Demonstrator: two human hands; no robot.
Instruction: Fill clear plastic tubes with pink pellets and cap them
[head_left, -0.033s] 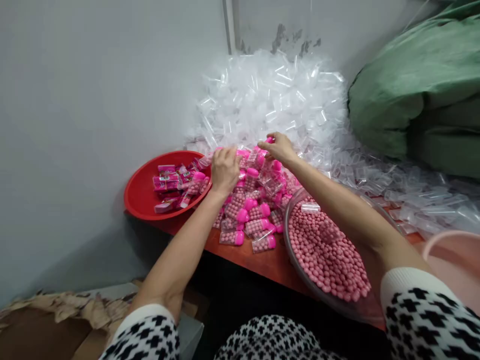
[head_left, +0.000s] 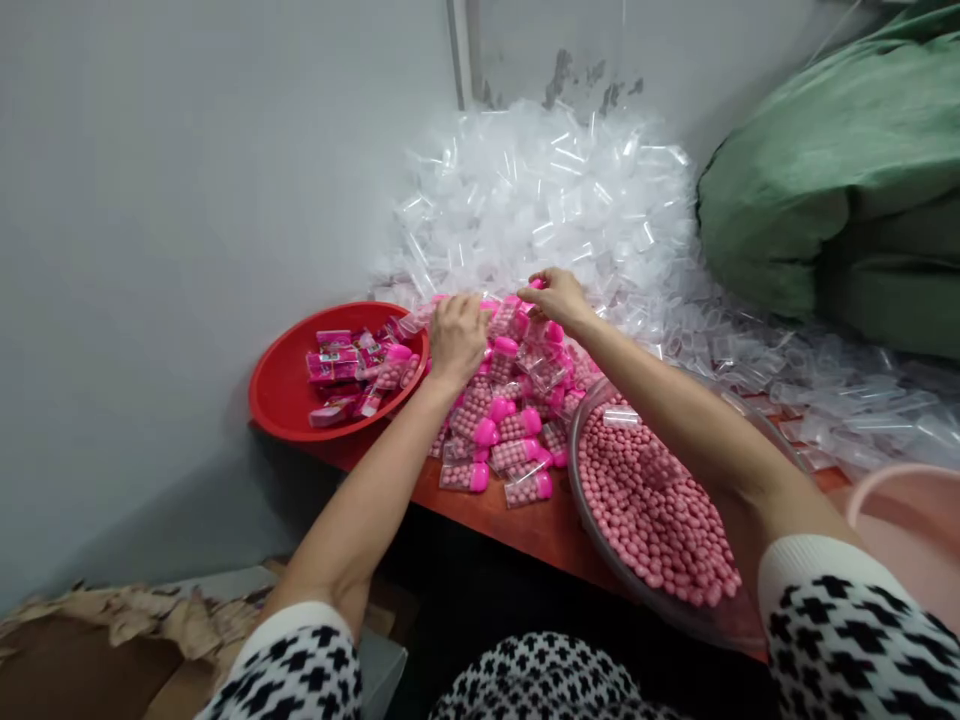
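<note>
My left hand (head_left: 459, 338) reaches over the left side of a pile of small clear bottles (head_left: 517, 425) with pink caps and pink beads inside. Its fingers curl down, and their tips are hidden behind the back of the hand. At the back of the pile, my right hand (head_left: 556, 297) has thumb and fingers closed around a small bottle with a pink cap (head_left: 537, 284); most of that bottle is hidden. The hands are a short way apart. Beside the left hand stands a red basin (head_left: 277, 400) holding pink printed packets and a few bead-filled bottles.
Under my right forearm is a large basin (head_left: 581, 490) of loose pink beads (head_left: 652, 510). Empty clear bottles (head_left: 540, 200) are heaped against the wall. A green sack (head_left: 810, 180) and a pale pink tub (head_left: 907, 530) are at right. The red table's edge (head_left: 510, 525) runs in front.
My left hand has shifted slightly to the right over the pile. The right hand keeps almost the same place.
</note>
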